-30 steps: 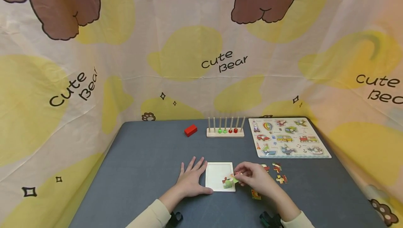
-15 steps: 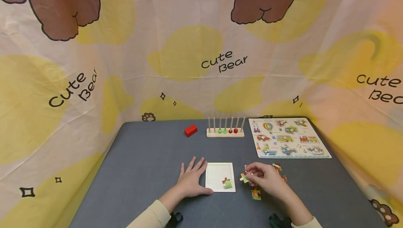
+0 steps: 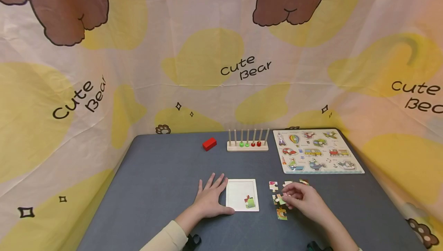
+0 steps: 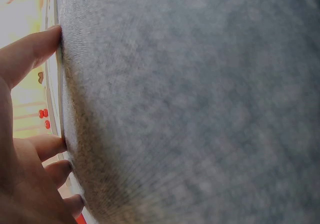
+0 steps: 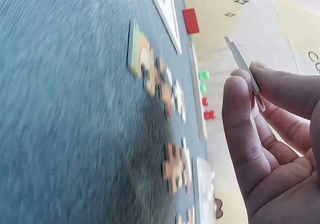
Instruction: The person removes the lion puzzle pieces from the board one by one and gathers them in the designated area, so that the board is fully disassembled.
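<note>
My left hand (image 3: 209,200) rests with spread fingers at the left edge of a white square puzzle tray (image 3: 237,193), its thumb at the near corner. In the tray's lower right corner lies a green and red jigsaw piece section (image 3: 250,202). My right hand (image 3: 307,201) pinches a thin jigsaw piece (image 5: 241,64) between thumb and fingertip, above loose pieces right of the tray. Among these are a pink and white piece (image 3: 273,186) and an orange one (image 3: 282,214). The right hand partly hides others.
Behind the tray stand a wooden peg rack (image 3: 247,148) with green and red beads and a red block (image 3: 209,143). A vehicle picture board (image 3: 322,162) lies at the back right. A printed cloth (image 3: 194,89) hangs around the table.
My right hand has moved right, away from the tray, carrying the pinched jigsaw piece over the loose pieces. The left hand has stayed in place.
</note>
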A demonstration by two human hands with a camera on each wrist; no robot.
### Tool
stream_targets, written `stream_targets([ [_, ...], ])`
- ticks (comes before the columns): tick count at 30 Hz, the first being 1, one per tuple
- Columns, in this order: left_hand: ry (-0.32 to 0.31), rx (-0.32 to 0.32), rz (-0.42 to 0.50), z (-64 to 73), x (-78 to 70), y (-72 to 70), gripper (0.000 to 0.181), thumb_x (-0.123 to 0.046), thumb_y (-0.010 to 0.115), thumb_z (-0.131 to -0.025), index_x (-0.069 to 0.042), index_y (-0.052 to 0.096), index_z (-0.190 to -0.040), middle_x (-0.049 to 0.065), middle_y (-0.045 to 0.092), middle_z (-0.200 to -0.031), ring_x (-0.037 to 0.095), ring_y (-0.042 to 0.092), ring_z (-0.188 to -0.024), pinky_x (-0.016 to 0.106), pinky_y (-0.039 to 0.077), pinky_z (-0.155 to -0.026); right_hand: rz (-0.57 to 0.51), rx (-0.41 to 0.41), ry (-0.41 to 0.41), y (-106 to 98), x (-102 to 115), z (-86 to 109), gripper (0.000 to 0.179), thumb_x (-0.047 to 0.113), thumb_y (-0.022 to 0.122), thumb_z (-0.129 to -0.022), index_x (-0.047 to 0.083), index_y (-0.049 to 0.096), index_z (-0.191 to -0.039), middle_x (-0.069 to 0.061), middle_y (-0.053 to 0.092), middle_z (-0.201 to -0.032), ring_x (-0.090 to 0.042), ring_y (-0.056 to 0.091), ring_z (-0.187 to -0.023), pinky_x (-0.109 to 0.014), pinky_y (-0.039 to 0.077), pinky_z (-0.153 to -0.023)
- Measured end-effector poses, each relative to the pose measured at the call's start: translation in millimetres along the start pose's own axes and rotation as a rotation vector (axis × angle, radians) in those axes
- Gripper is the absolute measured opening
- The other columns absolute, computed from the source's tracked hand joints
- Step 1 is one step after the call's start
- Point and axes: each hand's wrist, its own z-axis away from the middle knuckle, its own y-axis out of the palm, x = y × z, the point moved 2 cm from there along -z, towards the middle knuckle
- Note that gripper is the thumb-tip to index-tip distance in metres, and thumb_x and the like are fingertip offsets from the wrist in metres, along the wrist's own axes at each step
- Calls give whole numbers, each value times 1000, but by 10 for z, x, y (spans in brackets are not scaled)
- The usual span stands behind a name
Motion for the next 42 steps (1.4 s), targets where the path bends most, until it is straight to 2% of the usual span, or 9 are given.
stream_targets([
  [7, 2, 3, -4, -7, 2, 3, 111, -74, 74, -71, -21, 33, -159, 0, 24, -168, 35, 9, -157, 75, 1, -116, 10, -20, -28, -125, -91, 116, 28, 14, 73, -93, -7, 65, -109, -14, 73, -93, -14, 69, -68, -31, 59, -63],
  [15, -3, -5, -1, 9, 22, -1, 112, -76, 73, -71, -21, 33, -160, 0, 24, -168, 34, 8, -157, 74, 1, -116, 80, -15, 83, -175, -205, 201, 29, 20, 76, -91, -2, 67, -107, -8, 72, -87, -13, 66, -67, -28, 57, -62],
  [20, -4, -6, -3, 15, 19, 6, 112, -76, 73, -71, -21, 33, -160, 0, 24, -168, 34, 8, -157, 75, 1, -116, 138, -15, 90, -190, -263, 247, 28, 20, 78, -89, -1, 69, -106, -6, 72, -86, -11, 65, -66, -27, 56, -60],
  [27, -4, -6, -1, 9, -2, -5, 111, -74, 75, -71, -21, 33, -160, 0, 23, -168, 34, 8, -157, 74, 0, -116, 272, -63, 118, -227, -351, 307, 21, 20, 79, -87, 6, 70, -101, 0, 70, -83, -6, 62, -65, -24, 53, -60],
  [34, -3, -6, -1, 8, 7, 2, 111, -74, 74, -72, -21, 32, -160, -1, 22, -169, 34, 7, -157, 74, 0, -116, 375, -71, 62, -207, -310, 326, 16, 19, 79, -87, 10, 72, -97, 4, 69, -80, 0, 57, -65, -22, 48, -59],
  [42, 1, -2, 9, -3, -6, -9, 111, -73, 74, -72, -21, 32, -160, -1, 22, -169, 34, 7, -157, 74, 0, -116, 457, -112, 83, -190, -305, 325, 13, 18, 82, -84, 16, 72, -92, 7, 62, -76, -1, 50, -62, -23, 44, -58],
])
